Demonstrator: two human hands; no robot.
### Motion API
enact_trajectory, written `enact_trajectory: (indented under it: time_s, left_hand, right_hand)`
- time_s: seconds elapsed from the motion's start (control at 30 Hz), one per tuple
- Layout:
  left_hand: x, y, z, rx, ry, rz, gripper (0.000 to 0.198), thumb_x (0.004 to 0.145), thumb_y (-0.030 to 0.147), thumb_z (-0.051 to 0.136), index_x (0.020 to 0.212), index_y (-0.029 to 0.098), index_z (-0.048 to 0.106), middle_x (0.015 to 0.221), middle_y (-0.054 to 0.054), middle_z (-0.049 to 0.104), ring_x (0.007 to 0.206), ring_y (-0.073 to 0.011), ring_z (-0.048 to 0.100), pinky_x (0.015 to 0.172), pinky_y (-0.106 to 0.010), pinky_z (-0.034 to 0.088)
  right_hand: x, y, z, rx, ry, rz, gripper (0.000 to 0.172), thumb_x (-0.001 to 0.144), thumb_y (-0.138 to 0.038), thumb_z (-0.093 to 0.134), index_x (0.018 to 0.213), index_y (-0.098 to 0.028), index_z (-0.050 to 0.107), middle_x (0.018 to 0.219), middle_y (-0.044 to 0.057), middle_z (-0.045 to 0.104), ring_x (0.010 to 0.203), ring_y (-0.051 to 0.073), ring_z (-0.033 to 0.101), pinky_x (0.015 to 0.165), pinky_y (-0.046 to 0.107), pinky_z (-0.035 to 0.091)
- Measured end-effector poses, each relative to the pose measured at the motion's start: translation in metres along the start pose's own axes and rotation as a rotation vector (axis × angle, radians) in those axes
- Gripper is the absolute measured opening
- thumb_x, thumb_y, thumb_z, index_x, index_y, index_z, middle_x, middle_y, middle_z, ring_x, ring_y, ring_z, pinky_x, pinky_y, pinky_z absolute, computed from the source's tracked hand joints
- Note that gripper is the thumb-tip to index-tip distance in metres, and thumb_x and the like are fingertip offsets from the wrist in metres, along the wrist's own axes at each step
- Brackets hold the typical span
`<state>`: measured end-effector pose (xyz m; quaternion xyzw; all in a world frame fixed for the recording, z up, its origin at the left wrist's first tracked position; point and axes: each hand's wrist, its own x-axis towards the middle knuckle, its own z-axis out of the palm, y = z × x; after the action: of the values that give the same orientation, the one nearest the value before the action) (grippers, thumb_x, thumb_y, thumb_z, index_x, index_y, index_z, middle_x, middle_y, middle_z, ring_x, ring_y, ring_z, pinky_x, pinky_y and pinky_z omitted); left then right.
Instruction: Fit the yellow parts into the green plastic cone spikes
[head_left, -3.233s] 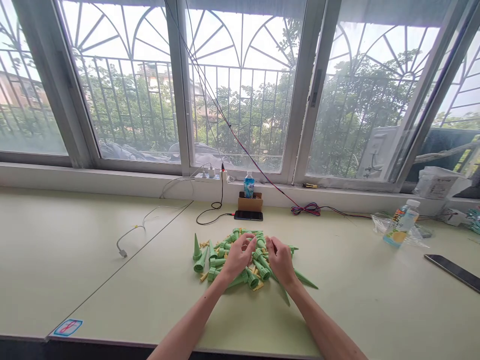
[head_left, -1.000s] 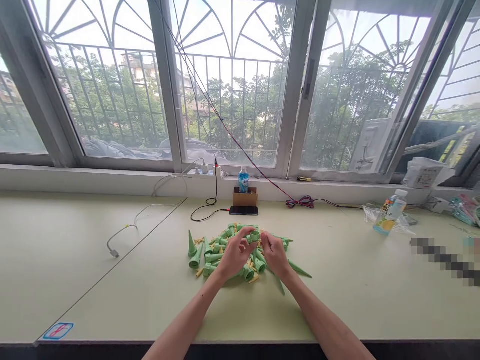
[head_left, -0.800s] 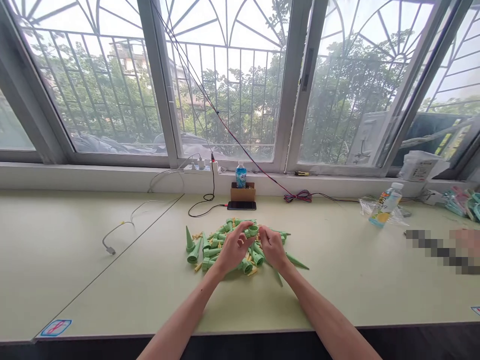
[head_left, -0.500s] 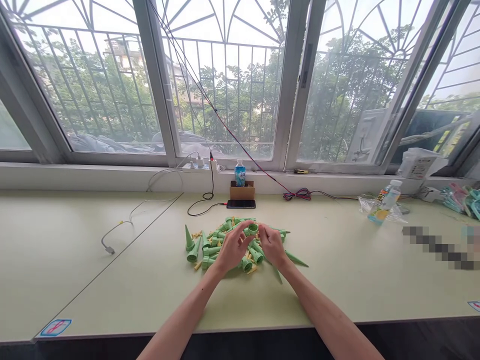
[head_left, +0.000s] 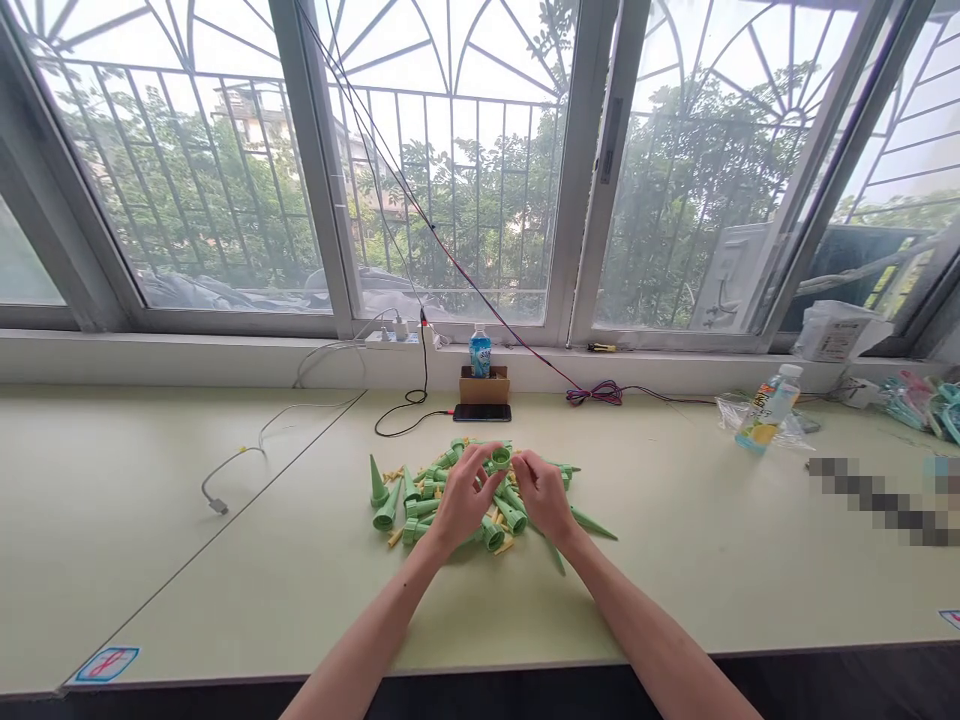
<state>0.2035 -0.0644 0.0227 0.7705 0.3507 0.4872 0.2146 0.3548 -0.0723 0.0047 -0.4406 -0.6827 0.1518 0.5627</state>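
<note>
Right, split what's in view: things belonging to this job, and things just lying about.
Seemingly in the job:
- round, hollow green plastic piece in the left hand
- green plastic cones
- small yellow pieces

Apparently just lying about:
- flat black phone
- brown cardboard box
- plastic bottle with yellow fruit label

Daylight floods through the windows (head_left: pixel 450 190) (washed white up top).

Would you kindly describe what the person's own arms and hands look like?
Both forearms are bare, with no sleeve in view. The left hand and right hand wear no gloves, and no watch or bracelet shows. A small spot marks the left forearm.
</note>
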Motion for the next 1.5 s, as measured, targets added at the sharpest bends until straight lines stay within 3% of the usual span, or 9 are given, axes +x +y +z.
enact_trajectory:
  time_s: [0.13,0.3,0.43,0.6,0.73,0.9,1.0,1.23,1.5]
  left_hand:
    - [0.001,-0.002,0.0,-0.096,-0.008,-0.073,0.039,0.085,0.043,0.058,0.118,0.022,0.053,0.083,-0.002,0.056,0.058,-0.0107,0.05,0.048,-0.019,0.042]
    - [0.002,0.0,0.0,-0.402,-0.111,-0.254,0.049,0.081,0.05,0.063,0.116,0.019,0.048,0.059,0.005,0.051,0.048,-0.0091,0.045,0.045,-0.018,0.036]
    - [0.003,0.005,-0.003,-0.574,-0.19,-0.347,0.05,0.079,0.052,0.065,0.111,0.017,0.048,0.066,0.001,0.059,0.044,-0.0068,0.043,0.04,-0.018,0.033]
    - [0.004,0.005,-0.006,-0.637,-0.132,-0.389,0.048,0.075,0.05,0.068,0.105,0.018,0.05,0.075,-0.002,0.063,0.048,-0.0089,0.05,0.04,-0.018,0.036]
    - [0.004,0.004,-0.007,-0.698,-0.102,-0.399,0.045,0.08,0.052,0.06,0.107,0.017,0.053,0.083,-0.005,0.064,0.051,-0.0095,0.051,0.04,-0.018,0.037]
    - [0.004,0.004,-0.007,-0.696,-0.111,-0.418,0.054,0.086,0.063,0.045,0.112,0.017,0.054,0.066,0.0,0.056,0.051,-0.0116,0.051,0.041,-0.019,0.037]
    - [0.004,0.005,-0.008,-0.668,-0.131,-0.431,0.058,0.085,0.067,0.043,0.113,0.017,0.054,0.058,0.002,0.049,0.049,-0.0119,0.05,0.042,-0.019,0.037]
    - [0.005,0.008,-0.007,-0.659,-0.132,-0.442,0.041,0.083,0.058,0.055,0.099,0.021,0.052,0.065,0.005,0.047,0.047,-0.009,0.051,0.039,-0.017,0.034]
    - [0.004,0.009,-0.009,-0.655,-0.156,-0.421,0.035,0.085,0.05,0.055,0.103,0.021,0.05,0.066,0.005,0.05,0.047,-0.0082,0.051,0.04,-0.017,0.036]
  right_hand:
    - [0.0,0.0,0.0,0.018,0.007,0.012,0.042,0.097,-0.049,0.036,0.072,-0.018,0.05,0.056,-0.005,0.038,0.051,0.01,0.031,0.051,0.022,0.029]
    - [-0.001,-0.004,-0.001,0.026,-0.016,-0.017,0.041,0.097,-0.046,0.036,0.077,-0.017,0.057,0.059,-0.003,0.048,0.052,0.01,0.037,0.051,0.021,0.032]
    - [-0.001,-0.006,-0.001,0.046,-0.029,-0.035,0.038,0.097,-0.042,0.037,0.08,-0.017,0.058,0.063,-0.001,0.052,0.053,0.01,0.04,0.052,0.021,0.034]
    - [0.0,-0.006,-0.002,0.041,-0.029,-0.037,0.035,0.097,-0.04,0.038,0.083,-0.017,0.06,0.065,-0.001,0.054,0.054,0.01,0.042,0.052,0.02,0.035]
    - [0.0,-0.007,-0.001,0.057,-0.029,-0.048,0.033,0.097,-0.039,0.039,0.086,-0.017,0.061,0.066,-0.001,0.054,0.055,0.01,0.042,0.054,0.02,0.036]
    - [0.0,-0.01,0.0,0.111,-0.069,-0.042,0.032,0.096,-0.041,0.042,0.09,-0.017,0.062,0.077,0.003,0.064,0.063,0.012,0.053,0.06,0.022,0.042]
    - [-0.001,-0.01,0.0,0.091,-0.066,-0.022,0.032,0.095,-0.043,0.044,0.093,-0.017,0.063,0.074,0.002,0.063,0.061,0.013,0.054,0.06,0.023,0.044]
    - [0.0,-0.007,0.001,0.113,-0.06,-0.003,0.03,0.092,-0.045,0.048,0.093,-0.017,0.06,0.067,-0.001,0.057,0.054,0.011,0.048,0.054,0.021,0.04]
    - [0.0,-0.003,0.003,0.147,-0.061,0.017,0.029,0.093,-0.044,0.049,0.095,-0.016,0.058,0.069,-0.001,0.057,0.054,0.01,0.045,0.053,0.02,0.037]
